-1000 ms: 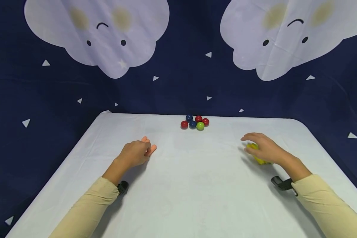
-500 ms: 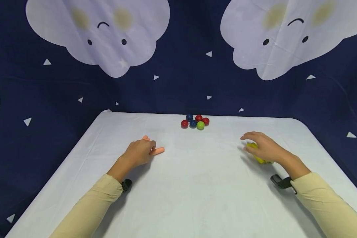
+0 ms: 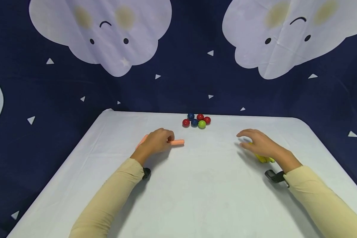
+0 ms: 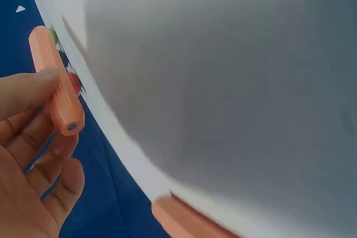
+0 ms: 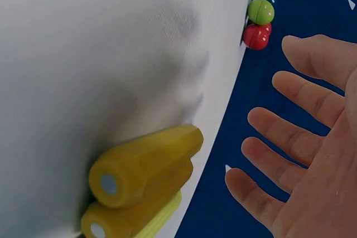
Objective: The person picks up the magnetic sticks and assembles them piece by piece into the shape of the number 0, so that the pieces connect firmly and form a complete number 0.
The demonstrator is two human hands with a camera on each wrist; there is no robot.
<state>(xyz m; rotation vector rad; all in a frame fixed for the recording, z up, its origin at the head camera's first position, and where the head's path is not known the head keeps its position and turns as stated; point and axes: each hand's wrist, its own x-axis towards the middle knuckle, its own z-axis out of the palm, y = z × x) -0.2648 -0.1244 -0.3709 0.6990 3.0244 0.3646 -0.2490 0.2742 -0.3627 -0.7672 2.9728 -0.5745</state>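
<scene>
My left hand pinches an orange rod between thumb and fingers, above the white table. In the left wrist view that orange rod shows ribbed sides and a small dark dot in its end. Another orange rod lies on the table, partly behind the left hand in the head view. With fingers spread and nothing in them, my right hand hovers by several yellow rods. The right wrist view shows these yellow rods lying side by side, grey dots in their ends.
At the table's far edge sits a cluster of glossy balls: red, blue and one green ball. Behind the white table hangs a dark blue cloth printed with clouds.
My left hand has moved right and farther forward with the orange rod, which now points right, away from the rod left behind. My right hand has shifted only slightly.
</scene>
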